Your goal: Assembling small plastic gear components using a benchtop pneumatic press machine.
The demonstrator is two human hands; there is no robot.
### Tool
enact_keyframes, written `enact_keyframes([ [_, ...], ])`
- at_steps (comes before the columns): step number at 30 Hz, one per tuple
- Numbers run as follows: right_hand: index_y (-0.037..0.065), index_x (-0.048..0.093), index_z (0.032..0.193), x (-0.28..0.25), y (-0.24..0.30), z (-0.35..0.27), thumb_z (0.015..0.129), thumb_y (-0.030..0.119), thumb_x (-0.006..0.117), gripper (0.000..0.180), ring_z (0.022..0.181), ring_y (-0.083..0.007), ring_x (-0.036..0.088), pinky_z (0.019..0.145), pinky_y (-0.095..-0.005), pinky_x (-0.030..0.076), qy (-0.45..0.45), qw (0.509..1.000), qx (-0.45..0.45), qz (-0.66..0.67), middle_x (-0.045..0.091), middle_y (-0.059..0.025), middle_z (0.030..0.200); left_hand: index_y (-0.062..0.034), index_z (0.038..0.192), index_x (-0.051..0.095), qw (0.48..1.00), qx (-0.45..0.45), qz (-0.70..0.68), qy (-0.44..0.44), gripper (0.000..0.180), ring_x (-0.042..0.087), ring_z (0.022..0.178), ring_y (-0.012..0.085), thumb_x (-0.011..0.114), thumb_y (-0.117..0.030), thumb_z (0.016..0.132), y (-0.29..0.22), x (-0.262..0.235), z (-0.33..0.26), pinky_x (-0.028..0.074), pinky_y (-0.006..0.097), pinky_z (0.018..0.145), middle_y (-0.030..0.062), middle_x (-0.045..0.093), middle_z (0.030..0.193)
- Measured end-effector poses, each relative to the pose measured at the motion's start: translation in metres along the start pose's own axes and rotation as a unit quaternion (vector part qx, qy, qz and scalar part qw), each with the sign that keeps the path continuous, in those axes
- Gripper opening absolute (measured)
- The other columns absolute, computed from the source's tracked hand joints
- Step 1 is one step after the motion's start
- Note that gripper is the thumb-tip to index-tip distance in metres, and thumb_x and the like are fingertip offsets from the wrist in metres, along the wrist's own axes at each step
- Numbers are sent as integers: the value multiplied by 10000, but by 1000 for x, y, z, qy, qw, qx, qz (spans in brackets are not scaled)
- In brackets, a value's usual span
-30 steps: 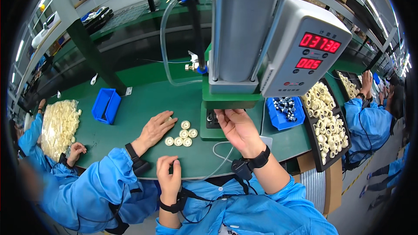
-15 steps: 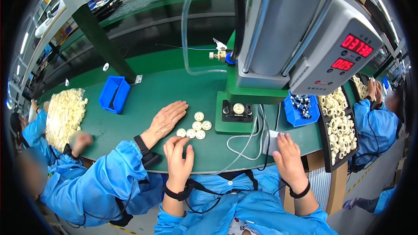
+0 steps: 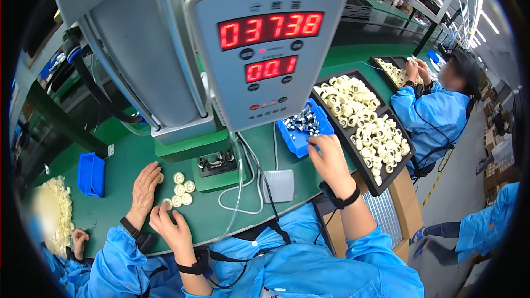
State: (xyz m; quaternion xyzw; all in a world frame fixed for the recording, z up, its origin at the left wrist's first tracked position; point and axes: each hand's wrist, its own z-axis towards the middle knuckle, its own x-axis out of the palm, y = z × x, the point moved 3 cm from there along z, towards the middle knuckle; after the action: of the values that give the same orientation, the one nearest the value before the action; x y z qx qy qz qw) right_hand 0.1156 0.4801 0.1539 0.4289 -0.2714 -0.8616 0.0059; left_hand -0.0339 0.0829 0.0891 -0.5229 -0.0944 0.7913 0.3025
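My left hand (image 3: 172, 229) rests at the near side of a small group of cream toothed gears (image 3: 179, 189) on the green table, thumb and fingers apart. One gear (image 3: 167, 203) lies right at its fingertips. My right hand (image 3: 333, 166) reaches to the near rim of a blue bin (image 3: 324, 124), fingers stretched out. Small black-and-silver parts (image 3: 302, 123) fill that bin. Between my hands stands a press with a black fixture (image 3: 216, 164); the press head partly hides it, and I cannot make out a gear there.
A co-worker's hand (image 3: 144, 190) lies left of the gears. Black trays of cream parts (image 3: 381, 142) stand right of the bin. A white flat box (image 3: 279, 186) with cables sits before the press. A blue bin (image 3: 91, 175) and bagged cream parts (image 3: 62, 209) are leftward.
The view has swung right. My right hand has left the white box's side and moved to the blue bin of small parts. My left hand stays by the gears.
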Motion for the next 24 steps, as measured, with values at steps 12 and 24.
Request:
enact_keyframes([
  [12, 19, 714, 905, 56, -29, 36, 811, 108, 711, 129, 934, -393, 626, 862, -477, 499, 162, 982, 89, -45, 712, -181, 971, -24, 1033, 605, 994, -41, -96, -27, 215, 548, 1052, 311, 672, 4, 831, 1, -13, -11, 433, 396, 872, 141, 604, 1101],
  [24, -12, 664, 832, 60, -31, 39, 798, 85, 703, 111, 892, -422, 648, 807, -512, 511, 116, 990, 81, -23, 675, -223, 868, -13, 1156, 618, 975, 28, -219, 4, 352, 584, 1004, 217, 734, -22, 823, -55, -9, 2, 483, 302, 816, 111, 584, 1131],
])
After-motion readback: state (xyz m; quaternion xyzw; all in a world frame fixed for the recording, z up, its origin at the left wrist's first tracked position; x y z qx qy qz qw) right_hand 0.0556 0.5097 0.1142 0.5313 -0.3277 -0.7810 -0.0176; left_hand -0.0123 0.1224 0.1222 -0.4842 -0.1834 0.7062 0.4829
